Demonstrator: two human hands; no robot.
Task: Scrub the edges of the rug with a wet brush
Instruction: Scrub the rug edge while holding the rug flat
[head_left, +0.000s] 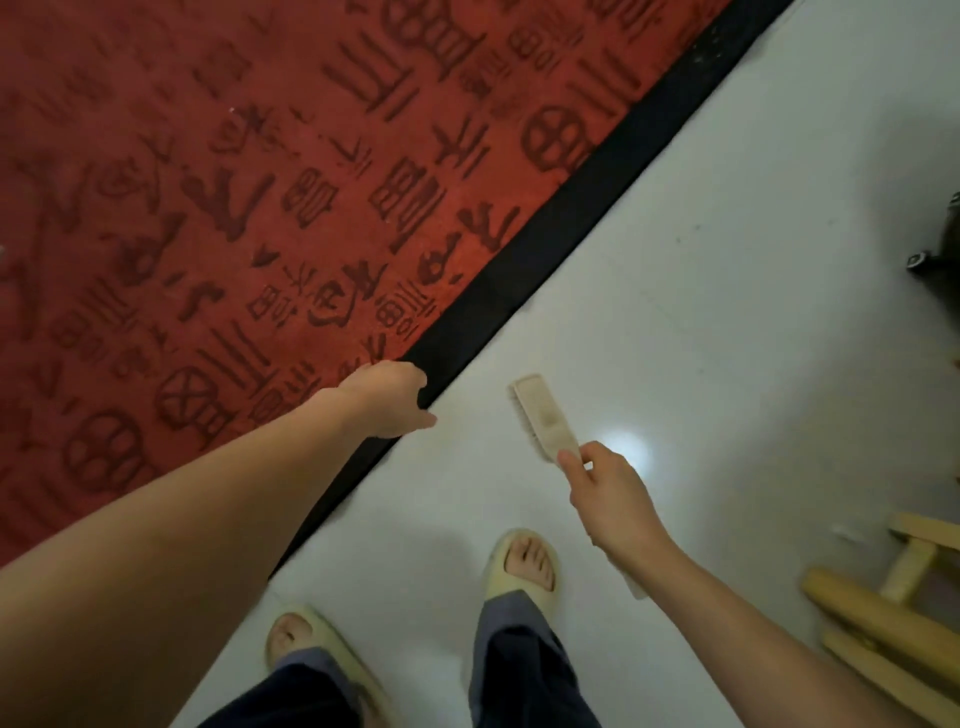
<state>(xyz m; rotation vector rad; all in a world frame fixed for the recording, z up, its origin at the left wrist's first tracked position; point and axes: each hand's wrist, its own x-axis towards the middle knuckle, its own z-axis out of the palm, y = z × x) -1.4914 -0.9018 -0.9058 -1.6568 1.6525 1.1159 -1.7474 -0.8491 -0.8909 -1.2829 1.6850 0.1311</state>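
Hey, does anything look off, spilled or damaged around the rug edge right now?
Nothing stands out. The rug's black border lies flat and straight on the pale floor, with no puddle visible. The left hand grips the border, and the right hand holds the brush above the floor, not touching the rug.

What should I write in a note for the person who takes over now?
Left hand: grips the black border of the rug.
Right hand: holds the brush above the floor, beside the border, not touching it.
Done: cannot tell; no scrubbed stretch shows.
Left: bring the brush to the border and scrub along the edges.
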